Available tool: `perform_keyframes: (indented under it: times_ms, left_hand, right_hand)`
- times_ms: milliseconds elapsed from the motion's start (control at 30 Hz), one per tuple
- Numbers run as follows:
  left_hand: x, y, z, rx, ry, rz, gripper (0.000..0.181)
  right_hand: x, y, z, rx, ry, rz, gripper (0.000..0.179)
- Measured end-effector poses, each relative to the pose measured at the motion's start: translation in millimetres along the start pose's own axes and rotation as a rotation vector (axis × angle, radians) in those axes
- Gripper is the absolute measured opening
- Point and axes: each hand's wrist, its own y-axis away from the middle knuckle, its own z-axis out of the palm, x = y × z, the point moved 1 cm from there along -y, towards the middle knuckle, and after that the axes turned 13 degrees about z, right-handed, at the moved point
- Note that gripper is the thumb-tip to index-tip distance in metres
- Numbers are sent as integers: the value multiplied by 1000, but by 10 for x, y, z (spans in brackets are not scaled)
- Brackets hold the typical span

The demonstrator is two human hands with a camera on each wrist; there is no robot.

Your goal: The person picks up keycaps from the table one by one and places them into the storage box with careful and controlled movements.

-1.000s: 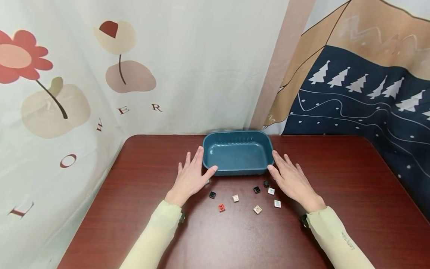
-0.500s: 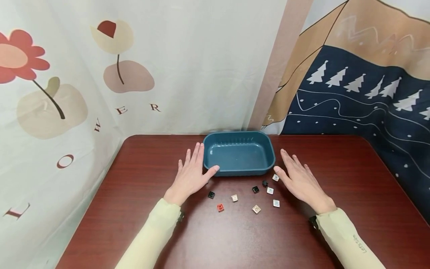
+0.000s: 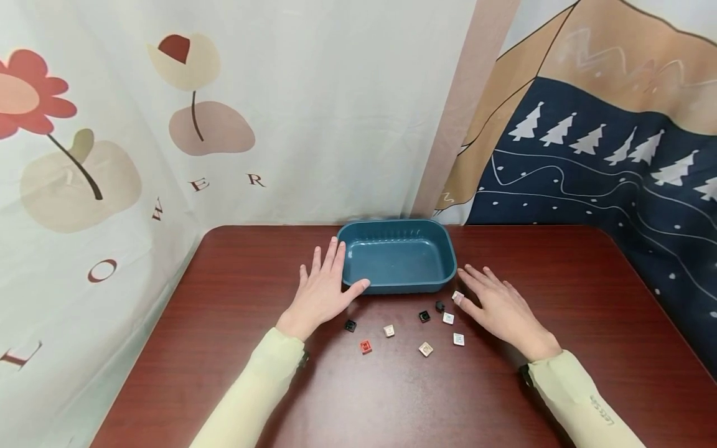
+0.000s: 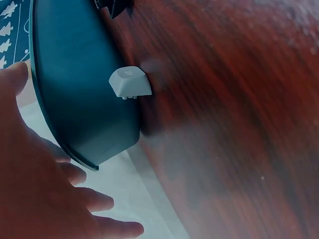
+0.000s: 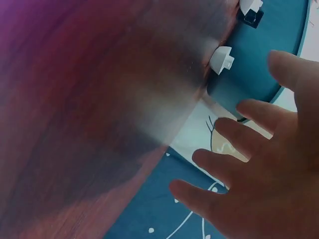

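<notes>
Between left hand (image 3: pixel 318 294) and right hand (image 3: pixel 504 312), fingers (image 3: pixel 338 261) released, sits a glossy, round-cornered teal basin (image 3: pixel 398 260).

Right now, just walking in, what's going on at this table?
Someone's left hand is spread at the left end of a blue basin, the right hand by its near right corner. Whether either touches it, I can't tell. Loose keycaps lie scattered on the table on its near side; neither hand grips one.
</notes>
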Motion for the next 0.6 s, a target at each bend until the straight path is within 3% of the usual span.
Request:
perform_keyframes:
  times_ms: [600]
  left_hand:
    - [-7,28,33,-21,2,8,102]
  right_hand:
    - [-96,40,62,88,96,-121,36]
